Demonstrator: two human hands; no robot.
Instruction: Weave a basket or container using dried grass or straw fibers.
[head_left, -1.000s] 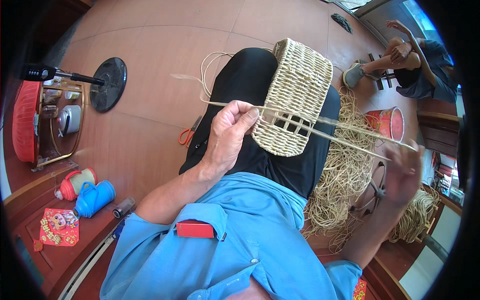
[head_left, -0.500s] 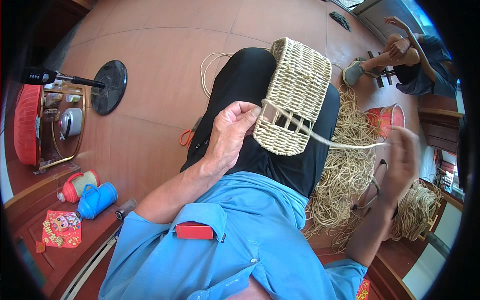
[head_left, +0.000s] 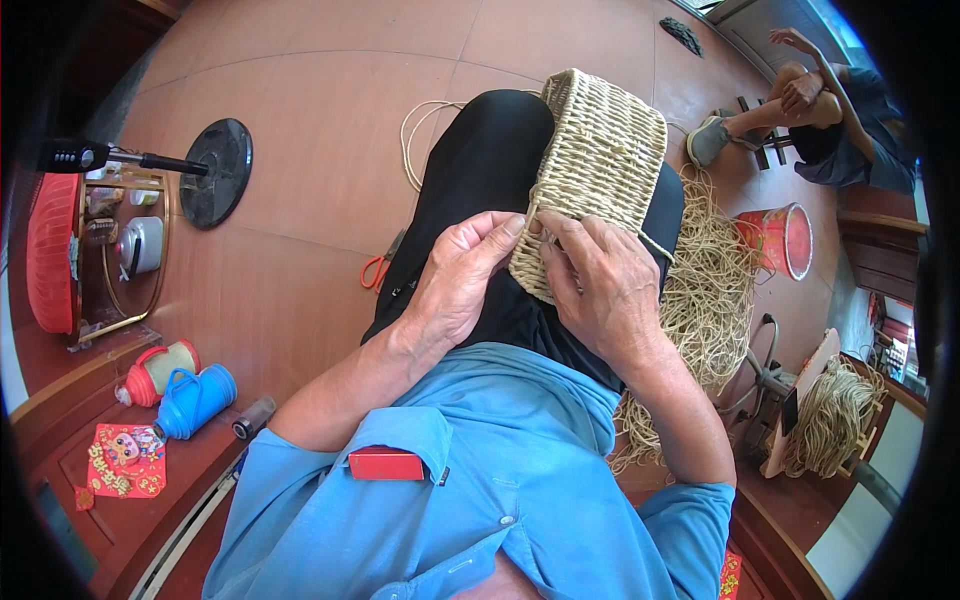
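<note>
A pale woven basket (head_left: pixel 606 140) rests tilted across my black-trousered thighs. My left hand (head_left: pixel 462 275) pinches its near left corner between thumb and fingers. Over the basket's near end lies my right hand (head_left: pixel 608 285), fingertips bent together at that same corner, close to the left thumb. They appear to grip the straw cord there, though the pinch itself is mostly hidden. A loose length of straw cord (head_left: pixel 657 248) sticks out past the back of my right hand. The openwork end is largely covered by that hand.
A heap of straw cord (head_left: pixel 705 300) lies right of my legs, beside a red bucket (head_left: pixel 772 242). Orange-handled scissors (head_left: pixel 374 272) lie at my left thigh. A coiled cord bundle (head_left: pixel 835 420) is at far right. Another person (head_left: pixel 850 130) sits beyond. Blue flask (head_left: pixel 200 400) at left.
My right hand has come in from far right, where it held the cord stretched out, to the basket's near left corner. My left hand has stayed at that corner.
</note>
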